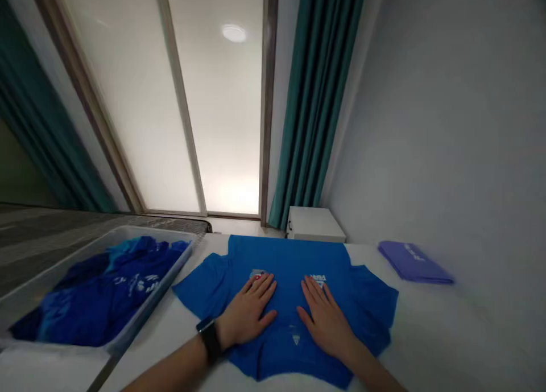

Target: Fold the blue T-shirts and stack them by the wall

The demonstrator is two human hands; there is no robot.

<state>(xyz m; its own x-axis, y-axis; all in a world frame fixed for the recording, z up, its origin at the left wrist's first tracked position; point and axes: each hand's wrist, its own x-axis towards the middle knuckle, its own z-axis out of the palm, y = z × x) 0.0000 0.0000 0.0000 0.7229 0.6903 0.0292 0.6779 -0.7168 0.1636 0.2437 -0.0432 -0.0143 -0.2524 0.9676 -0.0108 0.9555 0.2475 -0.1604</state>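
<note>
Left grip, right grip released, flat on blue T-shirt, tub of blue clothes left, purple cloth right

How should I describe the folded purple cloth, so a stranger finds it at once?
On the white table, find the spread blue T-shirt. To its right, by the wall, lies the folded purple cloth: the only purple thing, with pale print.

T-shirt logos, unreadable (too blurred)
</note>
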